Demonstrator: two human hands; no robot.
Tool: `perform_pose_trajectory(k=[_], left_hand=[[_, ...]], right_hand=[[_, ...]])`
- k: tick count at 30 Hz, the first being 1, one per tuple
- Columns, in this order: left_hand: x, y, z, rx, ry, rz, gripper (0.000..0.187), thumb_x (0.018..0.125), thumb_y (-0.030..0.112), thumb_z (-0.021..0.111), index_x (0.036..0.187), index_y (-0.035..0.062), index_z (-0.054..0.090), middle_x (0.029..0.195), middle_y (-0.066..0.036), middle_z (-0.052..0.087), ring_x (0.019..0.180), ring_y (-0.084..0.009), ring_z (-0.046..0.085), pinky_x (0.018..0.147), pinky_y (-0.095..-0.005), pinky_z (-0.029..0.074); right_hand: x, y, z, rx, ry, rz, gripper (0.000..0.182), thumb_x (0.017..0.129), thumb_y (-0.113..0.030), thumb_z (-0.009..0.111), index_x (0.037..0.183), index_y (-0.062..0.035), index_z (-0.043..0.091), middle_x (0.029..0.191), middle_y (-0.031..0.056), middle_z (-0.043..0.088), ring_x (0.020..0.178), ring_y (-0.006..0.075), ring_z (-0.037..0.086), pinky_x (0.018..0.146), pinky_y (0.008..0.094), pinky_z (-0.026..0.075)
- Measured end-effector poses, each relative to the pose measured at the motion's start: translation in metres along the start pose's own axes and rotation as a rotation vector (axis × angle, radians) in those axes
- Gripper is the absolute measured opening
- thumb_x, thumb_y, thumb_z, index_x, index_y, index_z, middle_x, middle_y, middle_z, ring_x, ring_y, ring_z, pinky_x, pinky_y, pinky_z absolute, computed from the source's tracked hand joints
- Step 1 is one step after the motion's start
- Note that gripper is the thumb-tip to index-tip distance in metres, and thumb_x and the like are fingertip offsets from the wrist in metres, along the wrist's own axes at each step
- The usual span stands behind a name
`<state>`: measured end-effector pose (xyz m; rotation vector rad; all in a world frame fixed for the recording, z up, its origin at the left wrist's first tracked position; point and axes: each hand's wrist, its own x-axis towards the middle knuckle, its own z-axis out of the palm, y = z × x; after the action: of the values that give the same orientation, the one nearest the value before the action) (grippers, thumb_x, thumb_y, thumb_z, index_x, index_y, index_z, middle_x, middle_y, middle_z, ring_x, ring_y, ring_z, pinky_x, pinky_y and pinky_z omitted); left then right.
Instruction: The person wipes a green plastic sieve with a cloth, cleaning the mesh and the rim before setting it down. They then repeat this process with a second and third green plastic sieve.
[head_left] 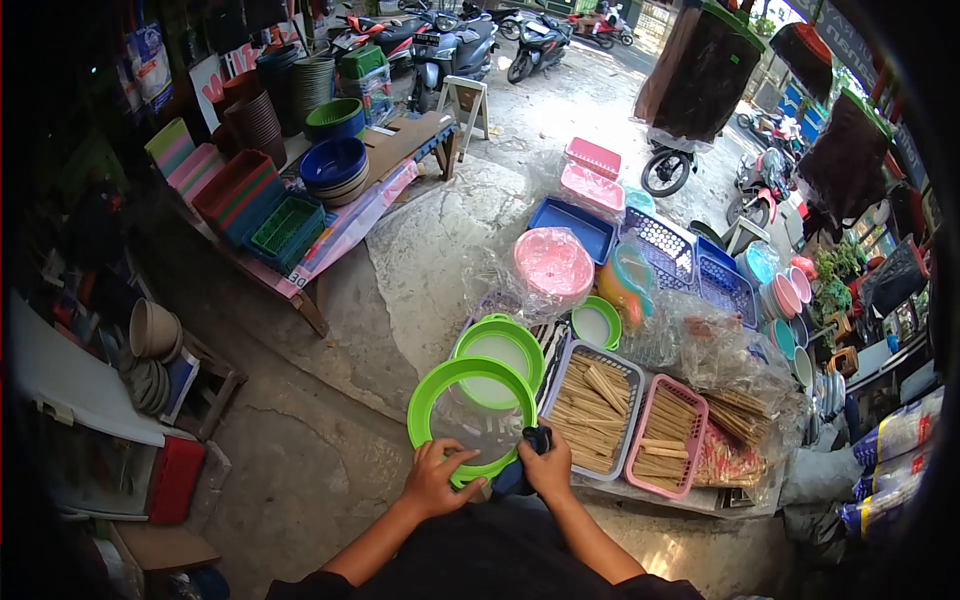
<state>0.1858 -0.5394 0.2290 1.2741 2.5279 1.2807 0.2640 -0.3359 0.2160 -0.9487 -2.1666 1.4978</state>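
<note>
A round sieve (420,405) with a bright green rim and see-through mesh is held tilted in front of my body. My left hand (440,478) is closed on its near left rim, thumb along the edge. On the other side, my right hand (547,468) is closed around a dark blue cloth-like bundle (513,480), pressed against the sieve's right rim. Just beyond stands a second green sieve (537,365), partly covered by the first. A smaller green sieve (577,325) rests farther right.
To the right, a grey basket (637,385) and a pink basket (655,490) hold wooden sticks. Behind them are a plastic-wrapped pink basin (553,262) and a blue tray (575,228). A low table (410,140) with stacked tubs stands at left. Dark bags (700,75) hang at upper right.
</note>
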Motion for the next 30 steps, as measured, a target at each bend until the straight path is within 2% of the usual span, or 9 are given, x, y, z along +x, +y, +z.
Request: perform_pose_trajectory(k=[2,4,5,7,10,15,17,21,30], left_hand=[[-0.002,-0.008,-0.001,-0.028,0.122,-0.064,0.045,0.079,0.022,0.076,0.12,0.0096,0.065,0.1,-0.006,0.058,0.097,-0.0262,0.056,0.088,-0.0416,0.044],[0.0,-0.021,0.008,0.026,0.441,-0.391,0.038,0.086,0.022,0.073,0.119,0.0049,0.064,0.098,-0.006,0.059,0.089,-0.0208,0.059,0.083,-0.0367,0.048],[0.003,-0.027,0.009,0.021,0.423,-0.379,0.038,0.086,0.022,0.073,0.119,0.0049,0.064,0.098,-0.006,0.059,0.089,-0.0208,0.059,0.083,-0.0367,0.048],[0.012,-0.036,0.013,-0.509,0.239,-0.736,0.036,0.09,0.021,0.071,0.119,0.0014,0.064,0.097,-0.006,0.062,0.078,-0.0126,0.06,0.069,-0.0292,0.05],[0.026,-0.035,0.032,-0.446,0.122,-0.689,0.037,0.093,0.022,0.069,0.122,-0.0004,0.063,0.096,-0.006,0.063,0.071,-0.0071,0.058,0.059,-0.0226,0.047],[0.068,-0.034,0.091,-0.535,0.114,-0.589,0.038,0.093,0.019,0.068,0.123,-0.0036,0.062,0.102,-0.008,0.065,0.079,-0.0097,0.062,0.064,-0.0237,0.05],[0.085,-0.047,0.124,-0.311,0.094,-0.291,0.039,0.095,0.014,0.064,0.128,-0.0053,0.057,0.109,-0.011,0.064,0.078,-0.0128,0.066,0.063,-0.0243,0.051],[0.157,0.009,0.156,-0.679,-0.101,-0.659,0.046,0.097,0.005,0.057,0.139,-0.0062,0.041,0.119,-0.014,0.06,0.074,-0.0163,0.069,0.058,-0.0247,0.054],[0.3,-0.001,0.303,-0.434,-0.276,-0.657,0.071,0.09,0.0,0.063,0.152,0.0013,0.029,0.09,-0.009,0.064,0.072,-0.0157,0.068,0.062,-0.0267,0.055]], right_hand=[[0.005,0.01,-0.013,0.066,0.002,0.02,0.05,0.078,-0.018,0.074,0.124,-0.0003,0.063,0.096,0.0104,0.072,0.088,0.0144,0.067,0.082,0.0296,0.051],[0.012,0.02,-0.03,0.178,-0.047,0.051,0.048,0.081,-0.012,0.071,0.125,0.0036,0.061,0.102,0.0093,0.071,0.093,0.0148,0.066,0.086,0.0289,0.05],[0.016,0.029,-0.037,0.194,-0.051,0.05,0.047,0.081,-0.012,0.071,0.125,0.004,0.061,0.102,0.0094,0.071,0.093,0.0146,0.066,0.086,0.0287,0.05],[0.021,0.034,-0.05,0.22,-0.031,0.055,0.047,0.081,-0.012,0.071,0.125,0.0044,0.061,0.103,0.0094,0.071,0.093,0.0145,0.065,0.087,0.0286,0.05],[0.031,0.041,-0.071,0.196,-0.044,0.017,0.047,0.082,-0.012,0.071,0.126,0.0026,0.061,0.103,0.0087,0.071,0.092,0.0143,0.065,0.087,0.029,0.05],[0.062,0.065,-0.114,0.095,0.063,0.18,0.035,0.083,-0.016,0.074,0.114,-0.001,0.067,0.098,0.009,0.072,0.091,0.0154,0.067,0.083,0.0298,0.051],[0.083,0.078,-0.136,0.075,0.097,0.158,0.034,0.082,-0.019,0.075,0.111,-0.001,0.068,0.096,0.0095,0.073,0.09,0.0162,0.068,0.082,0.0302,0.051],[0.145,0.102,-0.192,-0.034,0.1,0.093,0.037,0.084,-0.026,0.077,0.111,-0.0029,0.068,0.098,0.014,0.073,0.092,0.0242,0.07,0.082,0.0335,0.052],[0.324,0.171,-0.286,-0.244,-0.031,0.116,0.034,0.084,-0.023,0.073,0.115,-0.0109,0.068,0.101,0.0169,0.07,0.096,0.0367,0.067,0.081,0.0418,0.052]])
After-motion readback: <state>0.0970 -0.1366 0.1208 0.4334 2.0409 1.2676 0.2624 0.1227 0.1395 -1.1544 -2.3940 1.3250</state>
